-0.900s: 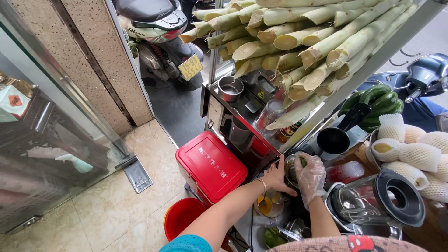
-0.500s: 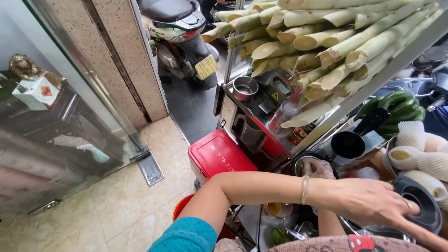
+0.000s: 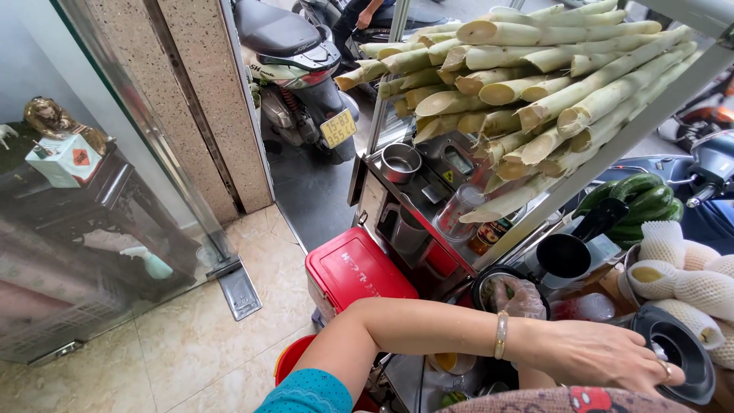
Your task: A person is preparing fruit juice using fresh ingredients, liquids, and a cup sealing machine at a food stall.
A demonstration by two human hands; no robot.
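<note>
At the lower right of the frame, the left hand [image 3: 604, 356] reaches across the body, palm down with fingers loosely spread, its fingertips touching the rim of the round black blender lid [image 3: 677, 352]; it grips nothing that can be seen. The lid lies just right of that hand, flat, so the left hand is much the nearer. The right hand [image 3: 518, 297], in a clear plastic glove, sits curled over a dark bowl [image 3: 489, 279] nearer the frame's middle; what it holds cannot be told.
</note>
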